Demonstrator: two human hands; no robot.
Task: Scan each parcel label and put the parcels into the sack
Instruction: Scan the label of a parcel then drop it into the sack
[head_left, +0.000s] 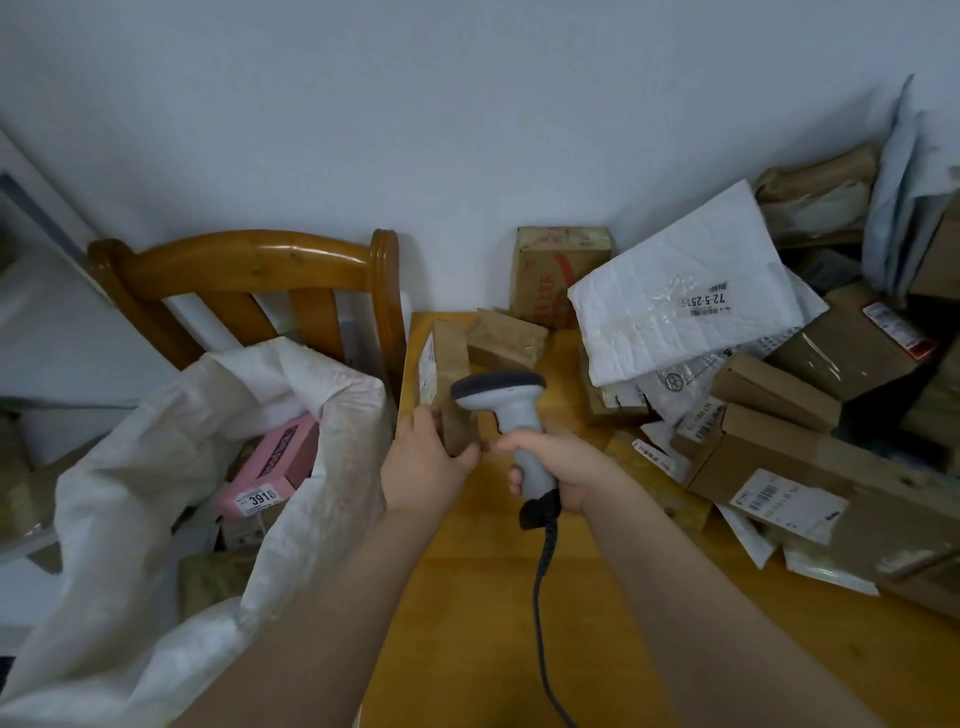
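My left hand grips the near end of a small brown cardboard parcel standing on edge at the table's left side, its white label facing left. My right hand holds the handle of a grey barcode scanner, whose dark head sits just right of the parcel. The scanner's cable trails down toward me. An open white woven sack stands left of the table, with a pink box and brown parcels inside.
A heap of brown boxes and a white mailer bag covers the right of the wooden table. Another brown parcel and a carton lie further back. A wooden chair stands behind the sack.
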